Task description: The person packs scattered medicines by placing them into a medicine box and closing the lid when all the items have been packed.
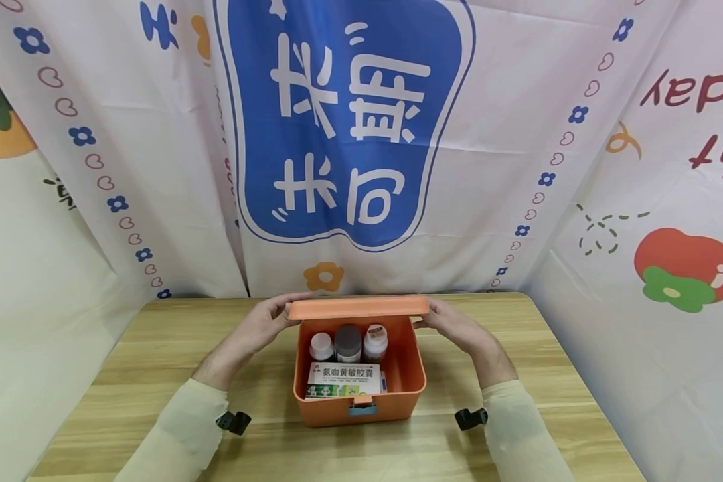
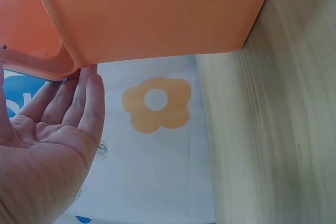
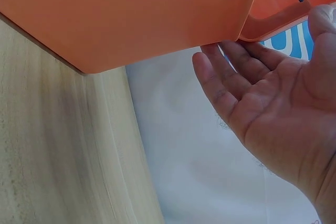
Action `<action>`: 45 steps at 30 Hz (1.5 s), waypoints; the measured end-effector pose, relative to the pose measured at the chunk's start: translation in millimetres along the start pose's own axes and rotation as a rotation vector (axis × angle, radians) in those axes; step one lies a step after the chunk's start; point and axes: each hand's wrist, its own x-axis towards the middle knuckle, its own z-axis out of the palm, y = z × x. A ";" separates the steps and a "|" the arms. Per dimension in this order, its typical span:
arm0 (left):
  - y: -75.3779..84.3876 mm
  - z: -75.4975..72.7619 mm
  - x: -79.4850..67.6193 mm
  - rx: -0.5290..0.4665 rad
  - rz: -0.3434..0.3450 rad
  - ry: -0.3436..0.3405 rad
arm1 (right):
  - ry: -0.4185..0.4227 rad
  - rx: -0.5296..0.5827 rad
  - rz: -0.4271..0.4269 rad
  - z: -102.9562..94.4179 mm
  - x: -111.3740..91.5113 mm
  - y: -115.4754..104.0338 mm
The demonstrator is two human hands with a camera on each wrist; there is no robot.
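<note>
An orange medicine box stands on the table with its orange lid raised at the back. My left hand holds the lid's left end, its fingers reaching behind the edge in the left wrist view. At the right end, my right hand grips the lid likewise, fingers behind and thumb in front. Inside stand a white-capped bottle, a grey-capped bottle and a white bottle. A white and green capsule carton lies before them. A blue-grey latch is on the front wall.
The wooden table ends at a printed white curtain close behind the box. More printed cloth hangs on the left and right sides. A black wrist mount sits on the left sleeve, another wrist mount on the right.
</note>
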 end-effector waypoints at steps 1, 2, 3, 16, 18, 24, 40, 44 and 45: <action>-0.8 0.0 -0.1 0.014 0.004 0.007 | 0.003 -0.003 0.004 0.1 0.3 0.2; -1.4 0.2 -0.3 0.024 0.003 0.017 | -0.002 -0.004 -0.004 0.0 0.9 1.0; -2.1 0.5 -0.5 0.031 0.005 0.021 | -0.005 -0.006 -0.009 0.0 1.2 1.4; -12.5 2.4 1.1 0.007 0.082 0.029 | 0.057 -0.032 0.043 0.2 5.0 9.1; -13.3 2.2 1.2 0.002 0.083 0.023 | 0.057 -0.021 0.047 0.8 5.9 10.0; -15.2 0.6 0.6 -0.044 0.061 -0.006 | 0.039 -0.026 0.039 0.3 7.9 11.9; -28.8 -0.1 -0.2 -0.094 0.155 -0.107 | -0.061 0.022 -0.046 -4.5 8.4 18.0; -30.7 -0.1 -0.4 -0.114 0.174 -0.124 | -0.066 0.025 -0.036 -4.7 9.8 19.6; -31.0 -0.1 -0.4 -0.114 0.177 -0.125 | -0.068 0.025 -0.034 -4.8 10.1 20.2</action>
